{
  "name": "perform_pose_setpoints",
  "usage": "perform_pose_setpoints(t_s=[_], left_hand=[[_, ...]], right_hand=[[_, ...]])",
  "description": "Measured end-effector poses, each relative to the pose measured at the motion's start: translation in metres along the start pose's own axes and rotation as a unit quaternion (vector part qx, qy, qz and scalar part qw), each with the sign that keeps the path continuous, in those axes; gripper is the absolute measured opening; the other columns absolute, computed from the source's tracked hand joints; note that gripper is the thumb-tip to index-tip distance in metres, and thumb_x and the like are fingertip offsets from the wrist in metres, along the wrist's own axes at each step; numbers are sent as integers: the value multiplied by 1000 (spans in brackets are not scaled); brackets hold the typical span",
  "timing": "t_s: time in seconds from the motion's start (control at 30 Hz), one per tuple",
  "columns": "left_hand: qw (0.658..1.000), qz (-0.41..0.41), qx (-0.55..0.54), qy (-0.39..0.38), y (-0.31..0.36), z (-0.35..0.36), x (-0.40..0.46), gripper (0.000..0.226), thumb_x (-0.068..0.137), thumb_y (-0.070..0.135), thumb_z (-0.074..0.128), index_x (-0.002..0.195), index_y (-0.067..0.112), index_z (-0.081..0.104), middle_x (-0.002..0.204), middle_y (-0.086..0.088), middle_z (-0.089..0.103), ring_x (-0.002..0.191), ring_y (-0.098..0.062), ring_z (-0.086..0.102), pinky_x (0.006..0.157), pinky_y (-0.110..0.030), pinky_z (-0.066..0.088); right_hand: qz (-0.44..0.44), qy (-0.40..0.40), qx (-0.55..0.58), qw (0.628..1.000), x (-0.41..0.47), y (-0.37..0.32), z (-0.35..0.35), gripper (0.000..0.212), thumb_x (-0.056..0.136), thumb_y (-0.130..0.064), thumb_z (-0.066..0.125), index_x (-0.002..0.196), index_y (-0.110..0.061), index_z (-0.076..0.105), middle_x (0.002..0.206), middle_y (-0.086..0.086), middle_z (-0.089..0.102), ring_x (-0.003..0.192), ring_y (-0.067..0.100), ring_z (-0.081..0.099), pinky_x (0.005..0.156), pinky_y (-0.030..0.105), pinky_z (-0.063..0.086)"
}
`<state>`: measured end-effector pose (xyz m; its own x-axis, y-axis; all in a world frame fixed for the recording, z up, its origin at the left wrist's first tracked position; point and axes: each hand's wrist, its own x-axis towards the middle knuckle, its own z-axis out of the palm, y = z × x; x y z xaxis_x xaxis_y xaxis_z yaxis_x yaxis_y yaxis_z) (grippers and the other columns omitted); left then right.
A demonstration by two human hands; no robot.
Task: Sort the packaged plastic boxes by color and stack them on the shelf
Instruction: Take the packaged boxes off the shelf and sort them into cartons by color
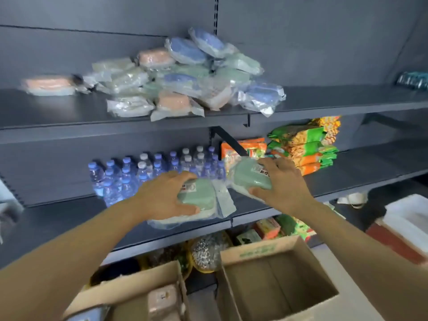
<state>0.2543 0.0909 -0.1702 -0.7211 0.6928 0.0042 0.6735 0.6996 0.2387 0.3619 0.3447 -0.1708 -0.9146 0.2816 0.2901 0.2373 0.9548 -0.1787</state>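
Note:
My left hand (166,195) grips a green packaged box (203,198) in front of the middle shelf. My right hand (282,184) grips a second green packaged box (247,174), tilted, just right of the first. On the upper shelf (69,114) lies a loose heap of packaged boxes (185,77) in blue, green and pink. A single pink packaged box (47,84) lies apart at the left of that shelf.
Water bottles (148,172) and snack packets (305,144) fill the middle shelf. Below me stand an open cardboard carton (278,286) and a second carton (143,295) holding a pink packaged box (162,300). White foam boxes (410,216) stand at the right.

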Motion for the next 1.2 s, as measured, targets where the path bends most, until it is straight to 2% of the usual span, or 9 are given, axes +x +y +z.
perform_pose_setpoints(t_s=[0.17,0.27,0.4,0.57,0.77,0.97,1.07,1.2], left_hand=[[995,-16,-30,-90,66,95,32,82,71,64,66,140,36,30,133,5,45,122,-18,44,96,-39,43],[991,-27,-37,-128,88,142,46,84,67,66,67,138,37,32,134,7,46,123,-17,44,96,-34,42],[983,-41,-53,-170,95,204,68,84,69,59,70,139,34,32,137,4,43,127,-17,41,100,-34,40],[972,-47,-78,-216,91,279,97,83,70,53,69,140,35,28,134,5,40,121,-16,42,95,-33,44],[970,-58,-72,-226,90,352,133,87,63,54,68,137,35,27,131,5,40,118,-16,40,94,-34,45],[973,-71,-66,-210,105,419,172,89,64,52,71,138,34,25,128,5,40,117,-15,41,92,-34,45],[974,-84,-62,-203,113,462,191,93,62,56,72,139,36,23,134,8,39,120,-14,42,95,-35,43],[968,-125,-94,-196,122,522,207,97,61,52,77,141,34,25,139,8,42,124,-14,41,100,-35,41]], right_hand=[[43,-89,-15,995,-37,106,49,76,75,-57,63,139,-24,40,132,11,47,125,32,37,101,37,33],[77,-133,-16,988,-58,155,80,73,73,-53,67,134,-23,42,129,10,48,120,31,39,101,37,34],[123,-198,-31,972,-79,207,123,72,73,-50,66,134,-25,36,129,8,43,119,29,37,99,36,34],[154,-237,-36,958,-91,251,177,72,74,-47,67,134,-23,36,127,5,42,115,24,38,96,32,34],[128,-281,-9,951,-92,291,249,75,73,-29,73,136,-22,33,133,2,38,123,22,33,106,31,23],[83,-312,-23,946,-79,341,340,81,75,-28,72,142,-19,27,143,4,34,135,25,28,116,39,19],[59,-322,-37,944,-70,369,393,78,80,-29,70,143,-19,25,145,5,32,137,25,26,117,40,16],[11,-331,-37,943,-64,407,469,83,78,-21,71,145,-18,22,145,6,31,139,27,23,118,42,9]])
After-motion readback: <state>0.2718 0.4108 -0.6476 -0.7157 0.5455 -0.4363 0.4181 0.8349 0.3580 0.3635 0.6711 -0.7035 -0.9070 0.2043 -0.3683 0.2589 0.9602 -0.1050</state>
